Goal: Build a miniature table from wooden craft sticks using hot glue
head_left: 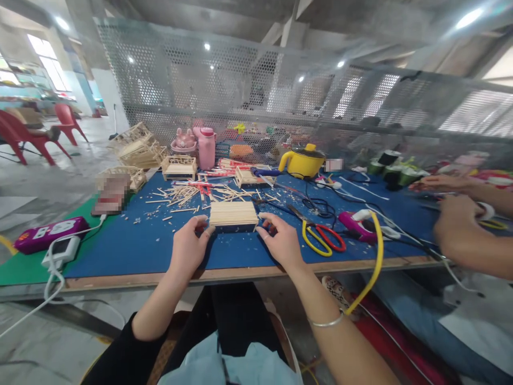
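Note:
In front of me a flat panel of pale wooden sticks (233,214) lies lengthwise between my hands, near the table's front edge. My left hand (191,240) has its thumb and fingers closed at the panel's left end. At the opposite end my right hand (280,238) grips in the same way, with a bangle on that wrist. Loose sticks (186,195) are scattered just behind the panel. Scissors (320,235) with one yellow and one red handle rest to the right of my right hand.
Small stick-built frames (179,168) stand at the back left, near a pink bottle (207,149). A yellow pot (305,163) stands behind. Purple power strips (52,234), cables and a phone (111,195) lie on the blue table (160,256). A co-worker's arms (460,224) are at right.

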`<state>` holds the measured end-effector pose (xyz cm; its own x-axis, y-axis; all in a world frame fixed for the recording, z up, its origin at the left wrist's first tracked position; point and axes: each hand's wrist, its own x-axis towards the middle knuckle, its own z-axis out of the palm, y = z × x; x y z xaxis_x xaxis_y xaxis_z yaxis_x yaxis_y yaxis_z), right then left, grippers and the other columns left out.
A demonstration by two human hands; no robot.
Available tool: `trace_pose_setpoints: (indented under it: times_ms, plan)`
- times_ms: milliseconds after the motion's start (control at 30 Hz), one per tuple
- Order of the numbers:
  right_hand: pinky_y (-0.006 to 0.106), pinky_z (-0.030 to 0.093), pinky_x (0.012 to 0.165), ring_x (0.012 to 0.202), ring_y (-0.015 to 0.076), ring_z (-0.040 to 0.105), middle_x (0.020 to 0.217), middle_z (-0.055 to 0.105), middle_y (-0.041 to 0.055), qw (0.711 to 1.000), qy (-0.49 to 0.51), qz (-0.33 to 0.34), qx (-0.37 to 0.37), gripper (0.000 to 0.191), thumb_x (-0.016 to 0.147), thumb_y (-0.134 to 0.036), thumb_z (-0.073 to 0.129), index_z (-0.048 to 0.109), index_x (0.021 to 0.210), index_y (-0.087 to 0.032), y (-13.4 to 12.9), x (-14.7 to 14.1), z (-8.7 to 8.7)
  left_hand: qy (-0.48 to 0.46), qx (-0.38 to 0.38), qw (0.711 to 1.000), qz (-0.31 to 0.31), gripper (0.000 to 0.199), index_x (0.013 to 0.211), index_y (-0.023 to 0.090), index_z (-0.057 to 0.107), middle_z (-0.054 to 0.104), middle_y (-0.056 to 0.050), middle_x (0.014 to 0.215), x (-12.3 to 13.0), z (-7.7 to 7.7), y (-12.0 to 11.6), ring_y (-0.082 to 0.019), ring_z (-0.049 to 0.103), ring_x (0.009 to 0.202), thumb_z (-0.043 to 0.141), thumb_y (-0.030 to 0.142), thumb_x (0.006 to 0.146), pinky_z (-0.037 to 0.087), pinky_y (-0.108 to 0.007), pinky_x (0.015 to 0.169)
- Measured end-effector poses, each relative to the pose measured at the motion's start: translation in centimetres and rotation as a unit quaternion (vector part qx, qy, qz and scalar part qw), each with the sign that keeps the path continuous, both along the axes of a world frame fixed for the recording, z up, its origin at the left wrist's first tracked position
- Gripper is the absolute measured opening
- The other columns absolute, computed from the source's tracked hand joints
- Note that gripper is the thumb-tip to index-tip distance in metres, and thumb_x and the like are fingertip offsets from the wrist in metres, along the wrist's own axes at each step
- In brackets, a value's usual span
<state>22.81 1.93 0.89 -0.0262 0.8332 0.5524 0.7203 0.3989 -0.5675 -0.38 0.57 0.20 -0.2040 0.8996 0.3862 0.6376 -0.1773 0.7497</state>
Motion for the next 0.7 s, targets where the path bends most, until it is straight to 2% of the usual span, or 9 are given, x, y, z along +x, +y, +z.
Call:
trace_pose_setpoints:
  times_ms: [133,367,500,600,700]
  plan:
    - [0.030,0.047,0.072,0.075,0.0182,0.060,0.090,0.068,0.0043,0.998,-0.064,0.011,0.000,0.038,0.082,-0.023,0.054,0.062,0.120,-0.023,-0.11,-0.13,-0.03,0.010,-0.003,1.000,0.016,0.025,0.102,0.020,0.068,0.075,-0.005,0.093,0.21,0.29,-0.25,-0.020,0.069,0.087,0.060,0.031,0.081,0.051,-0.032,0.083]
    - [0.033,0.048,0.074,0.082,0.0222,0.064,0.090,0.071,0.0048,0.996,-0.090,-0.024,0.001,0.036,0.086,-0.026,0.051,0.063,0.120,-0.022,-0.33,0.01,-0.29,0.027,0.003,0.999,0.026,0.021,0.098,0.022,0.072,0.074,-0.003,0.099,0.42,0.53,-0.22,-0.021,0.068,0.097,0.059,0.031,0.083,0.050,-0.032,0.090]
    - [0.035,0.048,0.077,0.090,0.0239,0.065,0.097,0.072,0.0065,0.994,-0.108,-0.017,0.009,0.034,0.088,-0.027,0.048,0.065,0.117,-0.022,-0.21,0.05,-0.36,0.024,-0.006,0.999,0.023,0.020,0.098,0.022,0.072,0.074,-0.003,0.102,0.43,0.58,-0.13,-0.021,0.067,0.099,0.060,0.028,0.083,0.050,-0.032,0.090]
    - [0.033,0.048,0.074,0.086,0.0227,0.065,0.096,0.072,0.0059,0.994,-0.111,-0.015,0.009,0.033,0.087,-0.028,0.049,0.066,0.114,-0.023,-0.19,-0.02,-0.31,0.021,-0.007,0.999,0.025,0.019,0.097,0.023,0.072,0.074,-0.003,0.100,0.44,0.68,-0.17,-0.021,0.068,0.099,0.060,0.028,0.083,0.050,-0.032,0.089]
    - [0.031,0.047,0.068,0.073,0.0193,0.063,0.088,0.071,0.0033,0.996,-0.088,-0.029,0.005,0.037,0.082,-0.028,0.053,0.062,0.117,-0.024,-0.22,-0.08,-0.31,0.013,-0.005,1.000,0.017,0.017,0.094,0.024,0.072,0.075,-0.002,0.098,0.43,0.67,-0.18,-0.020,0.068,0.095,0.060,0.028,0.083,0.051,-0.031,0.087]
